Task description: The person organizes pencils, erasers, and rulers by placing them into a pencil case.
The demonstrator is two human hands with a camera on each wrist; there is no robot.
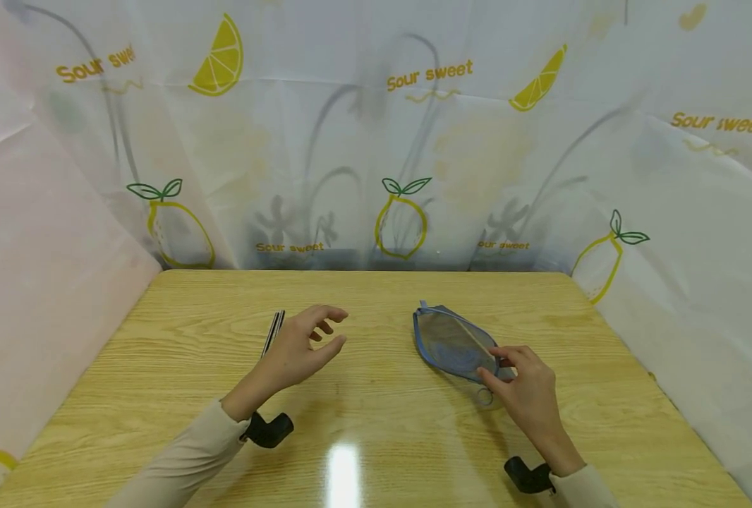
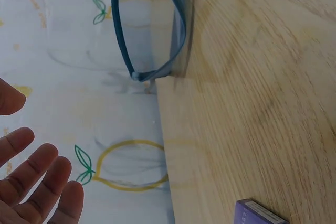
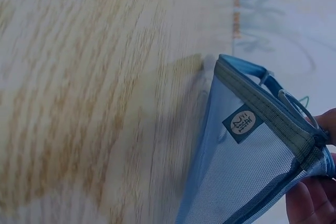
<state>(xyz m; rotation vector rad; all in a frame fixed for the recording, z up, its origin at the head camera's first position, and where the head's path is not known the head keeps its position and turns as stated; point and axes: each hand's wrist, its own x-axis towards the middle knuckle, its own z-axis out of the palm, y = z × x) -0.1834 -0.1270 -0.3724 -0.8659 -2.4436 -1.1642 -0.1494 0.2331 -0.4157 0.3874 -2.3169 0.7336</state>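
A blue mesh zipper pouch (image 1: 455, 346) hangs over the right half of the table, tilted, its near corner pinched between the thumb and fingers of my right hand (image 1: 530, 391). From that corner dangles a small ring (image 1: 484, 396). In the right wrist view the pouch (image 3: 236, 177) shows a sewn label (image 3: 242, 123) below its zip band. My left hand (image 1: 293, 349) is held over the table with fingers loosely bent and nothing in them. Beside it, partly hidden by that hand, lies a narrow dark-and-white striped thing (image 1: 275, 330).
A small purple box (image 2: 257, 213) lies on the wood-grain table, cut off at the lower edge of the left wrist view. White sheets (image 1: 350, 141) printed with lemons stand behind the table and along both sides.
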